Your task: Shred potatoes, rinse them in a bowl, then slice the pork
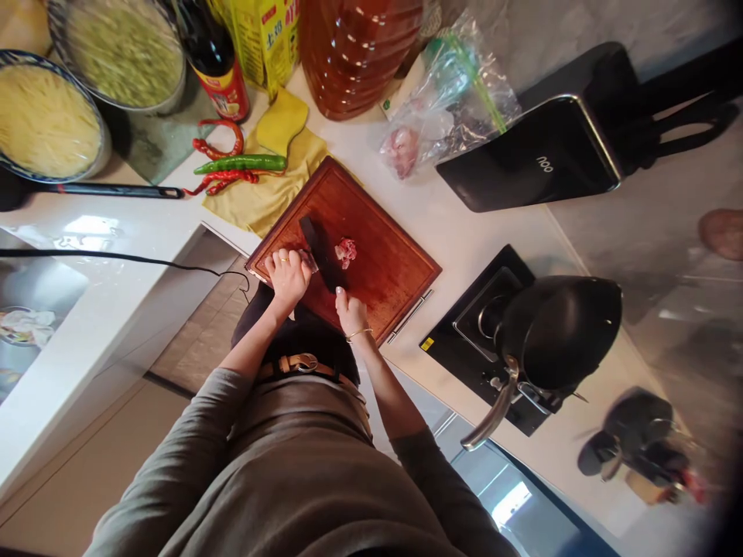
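Observation:
A dark-bladed kitchen knife [318, 249] is held by its handle in my right hand [351, 312], which is closed around it. Its blade stands over the wooden cutting board [395, 282], beside the fingers of my left hand [289, 276]. Those fingers are curled over a piece of raw meat [313, 263] near the board's left side, mostly hidden under the hand. On the far side of the blade lies a small heap of cut meat [346, 251]. The knife's handle is hidden in my grip.
Red and green chillies [241, 163] lie on a yellow cloth [232, 210] beyond the board. Behind stand a sauce bottle [217, 62] and a large oil jug [360, 54]. Covered bowls [49, 124] are at left. A black wok [572, 333] sits on the stove [458, 329] at right.

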{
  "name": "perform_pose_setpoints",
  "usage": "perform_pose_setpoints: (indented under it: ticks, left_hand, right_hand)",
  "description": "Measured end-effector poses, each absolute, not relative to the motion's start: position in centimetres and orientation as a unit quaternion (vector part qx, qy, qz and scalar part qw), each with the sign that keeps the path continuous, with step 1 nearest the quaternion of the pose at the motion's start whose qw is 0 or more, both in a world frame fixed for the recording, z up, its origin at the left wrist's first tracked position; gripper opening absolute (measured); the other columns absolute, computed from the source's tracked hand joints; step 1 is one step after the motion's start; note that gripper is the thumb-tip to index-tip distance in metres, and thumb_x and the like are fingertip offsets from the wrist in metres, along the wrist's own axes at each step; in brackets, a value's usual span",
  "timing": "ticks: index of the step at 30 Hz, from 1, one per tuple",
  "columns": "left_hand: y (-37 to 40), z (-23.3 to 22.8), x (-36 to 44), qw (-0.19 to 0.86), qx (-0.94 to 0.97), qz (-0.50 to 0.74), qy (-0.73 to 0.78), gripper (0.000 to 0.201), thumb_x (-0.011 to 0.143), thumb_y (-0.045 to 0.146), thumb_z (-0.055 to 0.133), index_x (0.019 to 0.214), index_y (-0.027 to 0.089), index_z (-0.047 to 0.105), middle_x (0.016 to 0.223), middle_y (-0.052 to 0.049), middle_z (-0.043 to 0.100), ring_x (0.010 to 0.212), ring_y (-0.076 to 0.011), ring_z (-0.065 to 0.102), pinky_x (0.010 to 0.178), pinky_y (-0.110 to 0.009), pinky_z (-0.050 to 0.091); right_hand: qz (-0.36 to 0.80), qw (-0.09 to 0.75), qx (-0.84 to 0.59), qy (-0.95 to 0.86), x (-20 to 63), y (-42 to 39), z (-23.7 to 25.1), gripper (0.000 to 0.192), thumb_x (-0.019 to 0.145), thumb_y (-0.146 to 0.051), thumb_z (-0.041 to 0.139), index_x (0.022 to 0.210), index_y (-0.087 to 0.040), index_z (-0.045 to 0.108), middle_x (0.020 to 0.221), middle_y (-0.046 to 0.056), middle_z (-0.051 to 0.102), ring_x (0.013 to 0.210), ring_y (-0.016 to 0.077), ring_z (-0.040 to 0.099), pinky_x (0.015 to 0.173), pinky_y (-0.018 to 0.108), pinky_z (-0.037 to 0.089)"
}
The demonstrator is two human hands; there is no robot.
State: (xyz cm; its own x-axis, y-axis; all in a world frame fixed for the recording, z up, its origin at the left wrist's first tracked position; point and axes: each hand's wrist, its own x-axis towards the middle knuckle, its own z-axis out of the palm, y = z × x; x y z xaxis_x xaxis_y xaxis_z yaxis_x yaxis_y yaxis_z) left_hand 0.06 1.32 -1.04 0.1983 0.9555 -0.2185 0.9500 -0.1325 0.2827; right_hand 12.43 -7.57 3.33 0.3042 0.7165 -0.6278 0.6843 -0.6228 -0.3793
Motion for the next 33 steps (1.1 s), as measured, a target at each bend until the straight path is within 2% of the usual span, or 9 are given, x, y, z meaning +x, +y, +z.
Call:
perform_pose_setpoints:
  ticks: [3,9,12,17,21,28,33]
  left_hand:
    - [1.3,-1.2,0.0,0.179,0.754,0.01,0.632,0.024,0.084,0.029,0.039,0.092,0.013,0.054,0.101,-0.017,0.057,0.103,-0.0312,0.049,0.094,-0.048,0.027]
    - [1.3,-1.2,0.0,0.186,0.754,0.003,0.63,0.022,0.084,0.029,0.04,0.091,0.013,0.054,0.101,-0.016,0.056,0.102,-0.031,0.049,0.093,-0.047,0.028]
    - [1.3,-1.3,-0.1,0.183,0.757,0.006,0.628,0.023,0.084,0.029,0.039,0.092,0.013,0.054,0.101,-0.016,0.056,0.103,-0.0311,0.049,0.094,-0.047,0.027]
    - [1.2,-1.5,-0.1,0.177,0.759,0.015,0.627,0.022,0.083,0.028,0.04,0.091,0.013,0.054,0.1,-0.016,0.057,0.103,-0.0311,0.049,0.093,-0.048,0.028]
    - [1.2,-1.6,-0.2,0.177,0.756,0.017,0.63,0.021,0.083,0.028,0.041,0.09,0.013,0.054,0.1,-0.016,0.056,0.102,-0.0314,0.049,0.094,-0.049,0.028]
    - [1.3,-1.3,-0.1,0.19,0.751,0.02,0.632,0.023,0.083,0.028,0.039,0.092,0.012,0.054,0.102,-0.017,0.056,0.105,-0.0322,0.048,0.095,-0.05,0.027]
    - [1.3,-1.1,0.0,0.193,0.752,0.016,0.63,0.023,0.083,0.028,0.04,0.091,0.012,0.054,0.1,-0.017,0.056,0.103,-0.0324,0.049,0.094,-0.049,0.028]
  right_hand:
    - [0.399,0.052,-0.815,-0.417,13.5,-8.5,3.2,0.07,0.093,-0.053,0.012,0.066,-0.017,0.065,0.062,0.007,0.066,0.062,0.0148,0.062,0.06,0.023,0.037]
    - [0.381,0.066,-0.837,-0.388,14.8,-8.9,3.8,0.075,0.091,-0.057,0.006,0.064,-0.017,0.064,0.059,0.007,0.065,0.057,0.0146,0.06,0.058,0.024,0.037]
    - [0.371,0.034,-0.831,-0.413,14.7,-8.7,4.4,0.072,0.093,-0.055,0.011,0.073,-0.015,0.067,0.064,0.009,0.067,0.062,0.015,0.062,0.061,0.023,0.037]
    - [0.357,-0.087,-0.819,-0.441,13.3,-8.3,5.4,0.056,0.093,-0.052,0.026,0.092,-0.015,0.068,0.08,0.012,0.07,0.073,0.0184,0.065,0.061,0.024,0.036]
    - [0.337,-0.148,-0.812,-0.454,12.2,-7.6,5.5,0.059,0.093,-0.054,0.024,0.094,-0.014,0.067,0.084,0.015,0.07,0.076,0.0203,0.065,0.064,0.025,0.037]
    - [0.336,-0.153,-0.812,-0.452,11.6,-5.6,5.1,0.06,0.093,-0.055,0.022,0.098,-0.015,0.067,0.085,0.015,0.07,0.08,0.022,0.066,0.065,0.026,0.039]
    - [0.359,-0.135,-0.819,-0.427,13.3,-8.1,4.8,0.054,0.093,-0.051,0.028,0.099,-0.014,0.068,0.085,0.015,0.07,0.08,0.0206,0.066,0.067,0.025,0.039]
